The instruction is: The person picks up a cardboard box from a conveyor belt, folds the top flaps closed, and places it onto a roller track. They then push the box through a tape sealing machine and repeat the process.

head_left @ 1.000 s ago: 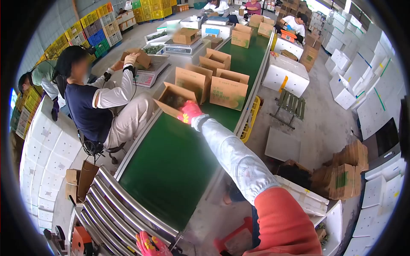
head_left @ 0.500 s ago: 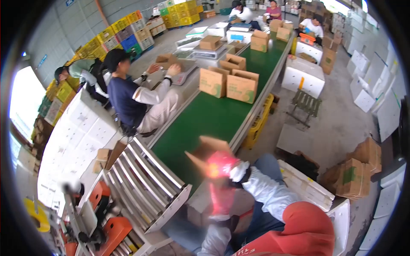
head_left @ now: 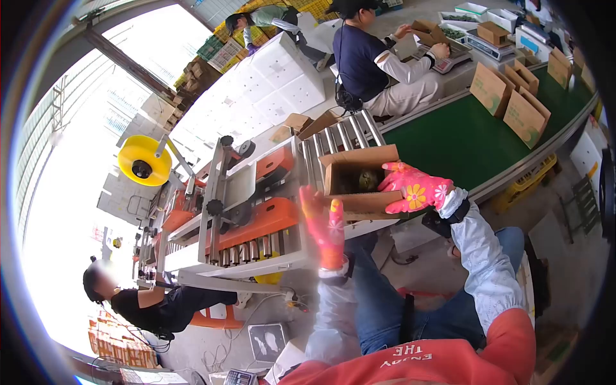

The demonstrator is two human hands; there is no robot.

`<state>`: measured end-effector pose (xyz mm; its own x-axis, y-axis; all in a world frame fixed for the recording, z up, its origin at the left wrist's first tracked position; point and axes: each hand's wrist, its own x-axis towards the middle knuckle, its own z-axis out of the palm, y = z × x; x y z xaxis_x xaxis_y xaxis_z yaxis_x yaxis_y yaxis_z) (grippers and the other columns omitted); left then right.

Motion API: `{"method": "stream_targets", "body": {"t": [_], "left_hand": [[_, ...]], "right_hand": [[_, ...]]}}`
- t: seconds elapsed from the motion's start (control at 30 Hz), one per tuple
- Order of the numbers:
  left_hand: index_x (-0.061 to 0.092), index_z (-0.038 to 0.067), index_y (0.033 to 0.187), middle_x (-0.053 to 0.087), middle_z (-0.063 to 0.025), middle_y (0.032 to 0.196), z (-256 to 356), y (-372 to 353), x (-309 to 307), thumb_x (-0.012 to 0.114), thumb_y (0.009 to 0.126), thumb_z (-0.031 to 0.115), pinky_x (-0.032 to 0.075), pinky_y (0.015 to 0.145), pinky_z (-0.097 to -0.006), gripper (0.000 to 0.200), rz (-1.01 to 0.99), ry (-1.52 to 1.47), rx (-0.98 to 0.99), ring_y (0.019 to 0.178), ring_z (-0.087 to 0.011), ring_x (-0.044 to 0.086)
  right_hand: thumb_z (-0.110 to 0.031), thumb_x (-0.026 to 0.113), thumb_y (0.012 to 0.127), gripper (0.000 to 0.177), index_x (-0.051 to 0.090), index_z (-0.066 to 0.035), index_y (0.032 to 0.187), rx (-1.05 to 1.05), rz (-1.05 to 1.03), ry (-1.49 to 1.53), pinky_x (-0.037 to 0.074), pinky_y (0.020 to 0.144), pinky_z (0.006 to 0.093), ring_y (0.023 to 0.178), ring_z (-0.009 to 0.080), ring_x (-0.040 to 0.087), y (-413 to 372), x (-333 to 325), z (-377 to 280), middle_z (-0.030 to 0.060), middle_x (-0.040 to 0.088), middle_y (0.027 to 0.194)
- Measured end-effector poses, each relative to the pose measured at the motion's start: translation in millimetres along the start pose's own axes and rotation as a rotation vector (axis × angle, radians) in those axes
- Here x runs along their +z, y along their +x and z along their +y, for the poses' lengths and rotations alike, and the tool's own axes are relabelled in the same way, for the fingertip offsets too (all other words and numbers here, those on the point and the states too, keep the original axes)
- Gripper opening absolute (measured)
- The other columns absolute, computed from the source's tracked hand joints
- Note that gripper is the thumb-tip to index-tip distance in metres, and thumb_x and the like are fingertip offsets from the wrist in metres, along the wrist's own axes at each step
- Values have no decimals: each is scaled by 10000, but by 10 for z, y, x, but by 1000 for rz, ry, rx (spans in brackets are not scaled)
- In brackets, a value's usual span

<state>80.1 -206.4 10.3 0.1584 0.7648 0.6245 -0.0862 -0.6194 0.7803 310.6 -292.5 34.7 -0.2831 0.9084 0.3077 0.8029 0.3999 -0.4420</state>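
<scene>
**Both gloved hands on the open carton at the near end of the rollers**

My right hand (head_left: pixel 416 189), in its pink flowered glove, lies over the right-hand rim of the carton (head_left: pixel 359 204). Its fingers are spread and reach in over the opening. I cannot tell whether the thumb clamps the wall underneath. My left hand (head_left: pixel 326 224) stands flat and wide, fingers pointing up, pressed against the carton's left near corner.

The carton sits between the two hands with its long axis running left to right, from one palm to the other. Both hands touch it. The right is the higher one, up on the rim, and the left is lower on the side wall. The top flaps are open and something dark green (head_left: pixel 363 179) shows inside.

The carton is just at the near end of the steel rollers (head_left: pixel 343 135), above my knees. I cannot make out whether its base rests on the pale ledge below or is carried by my hands.

To the left, just beside it, is the orange machine (head_left: pixel 256 215), with a yellow tape roll (head_left: pixel 142 160) further left. To the right, the green belt (head_left: pixel 462 138) runs away, with more cartons (head_left: pixel 507 102) standing on it well apart from mine.

On the far side a seated person in a dark top (head_left: pixel 360 54) works at a scale next to stacked white foam boxes (head_left: pixel 269 90). Another person in black (head_left: pixel 138 301) is low at the near left
</scene>
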Motion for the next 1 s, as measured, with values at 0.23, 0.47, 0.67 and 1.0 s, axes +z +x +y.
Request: {"method": "stream_targets", "body": {"t": [0.23,0.47,0.67,1.0], "left_hand": [[649,-40,1042,659,-39,848,30,757,-29,602,936,199,441,700,-213,266,-149,403,-111,765,-55,542],[602,-36,1122,664,-77,840,-213,505,131,751,818,177,478,681,-234,399,33,404,-135,727,-123,611],[332,-5,1390,528,-109,1179,-494,596,85,721,838,176,446,856,-256,699,-35,226,-114,1040,-133,504],[549,-21,1107,571,-38,1080,-669,459,-32,509,981,138,408,850,-222,207,-92,-338,-256,942,-95,518]], "right_hand": [[-427,661,842,406,684,-48,986,148,319,163,341,1057,429,1198,341,499,359,167,72,153,657,1034],[-398,705,823,500,589,-31,1142,216,199,565,457,929,427,1022,346,586,455,163,442,210,604,1049],[-338,751,748,593,518,-132,1254,39,804,-411,403,956,426,1018,278,553,650,-26,124,27,616,1043],[-191,697,842,185,663,-64,972,287,816,673,452,791,273,812,108,540,452,434,309,16,636,987]]}}
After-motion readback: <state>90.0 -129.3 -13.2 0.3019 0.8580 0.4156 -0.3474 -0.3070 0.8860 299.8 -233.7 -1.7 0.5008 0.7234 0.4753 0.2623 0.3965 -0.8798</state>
